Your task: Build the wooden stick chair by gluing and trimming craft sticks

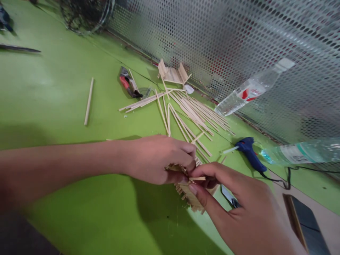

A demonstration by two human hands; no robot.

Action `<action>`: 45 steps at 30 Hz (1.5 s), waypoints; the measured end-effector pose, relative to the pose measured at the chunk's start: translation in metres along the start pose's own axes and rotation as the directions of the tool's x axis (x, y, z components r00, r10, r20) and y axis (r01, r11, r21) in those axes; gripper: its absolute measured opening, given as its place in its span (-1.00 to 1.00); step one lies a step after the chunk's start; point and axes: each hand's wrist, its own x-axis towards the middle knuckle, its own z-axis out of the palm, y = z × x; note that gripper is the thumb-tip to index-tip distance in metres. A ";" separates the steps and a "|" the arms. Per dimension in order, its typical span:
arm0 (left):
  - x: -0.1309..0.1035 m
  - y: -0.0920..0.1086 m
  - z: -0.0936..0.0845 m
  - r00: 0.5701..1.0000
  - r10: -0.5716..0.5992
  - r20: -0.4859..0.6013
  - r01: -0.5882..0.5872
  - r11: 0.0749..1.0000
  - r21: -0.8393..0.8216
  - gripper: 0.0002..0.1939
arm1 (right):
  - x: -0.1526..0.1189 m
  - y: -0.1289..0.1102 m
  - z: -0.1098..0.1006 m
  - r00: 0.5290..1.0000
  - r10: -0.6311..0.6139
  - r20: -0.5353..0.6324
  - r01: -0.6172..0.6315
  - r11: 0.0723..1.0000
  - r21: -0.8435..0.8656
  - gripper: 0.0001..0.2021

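Between my hands is a small model of thin wooden sticks (194, 199), with ragged stick ends along its edge. My left hand (162, 159) comes in from the left and is closed on this model, its fingertips partly hidden. From the lower right, my right hand (239, 198) pinches at the same spot with thumb and fingers. A short wooden stick (198, 179) pokes out of that pinch, against the model. Just beyond my hands, several long loose wooden sticks (191, 109) lie fanned out on the green table (106, 216).
A blue glue gun (249, 152) lies right, beside a bottle (300, 152). Another bottle (252, 88) lies by the perforated metal screen (212, 35). Red-handled pliers (129, 83) and a second stick piece (172, 74) are at the back. A phone-like dark object (308, 223) is lower right.
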 end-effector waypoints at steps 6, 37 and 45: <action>0.001 -0.002 0.002 1.000 -0.011 0.020 0.010 0.999 0.032 -0.89 | -0.003 0.002 0.006 0.999 0.046 0.025 -0.045 0.998 -0.047 -0.90; 0.002 -0.006 0.001 0.996 -0.001 0.094 -0.012 0.989 0.146 -0.91 | -0.006 -0.002 0.009 0.995 -0.029 -0.095 0.018 0.993 -0.116 -0.91; 0.002 -0.003 0.004 0.999 0.014 0.047 -0.022 0.985 0.174 -0.92 | -0.007 -0.001 0.010 0.993 0.076 -0.090 -0.078 0.997 -0.022 -0.92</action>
